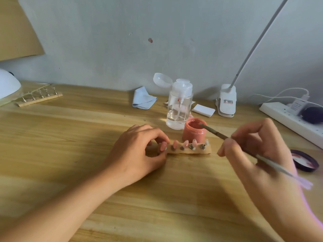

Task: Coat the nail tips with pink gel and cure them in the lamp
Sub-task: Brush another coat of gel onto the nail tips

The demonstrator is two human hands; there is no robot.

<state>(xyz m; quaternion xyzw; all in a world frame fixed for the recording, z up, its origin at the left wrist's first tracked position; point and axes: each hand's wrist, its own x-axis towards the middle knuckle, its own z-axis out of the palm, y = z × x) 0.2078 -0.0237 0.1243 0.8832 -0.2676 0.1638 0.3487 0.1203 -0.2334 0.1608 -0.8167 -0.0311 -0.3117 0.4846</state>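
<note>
Step in hand: loading gel, coating not finished. Right hand (258,151) fingers pinch the brush (215,132), bristle end dipped in the open pink gel jar (194,130). Left hand (138,152) fingers grip the left end of the wooden holder (190,151), flat on the surface (70,137) just in front of the jar.

The nail tips (185,143) stand on it in a row. Most look pink; the right-end one looks pale, probably uncoated.

Next: lift the brush and stroke that tip with the holder steadied. The curing lamp (8,84) sits far left, well apart.

Writing: the clip base label (227,101) has a red mark and print, too small to read.
</note>
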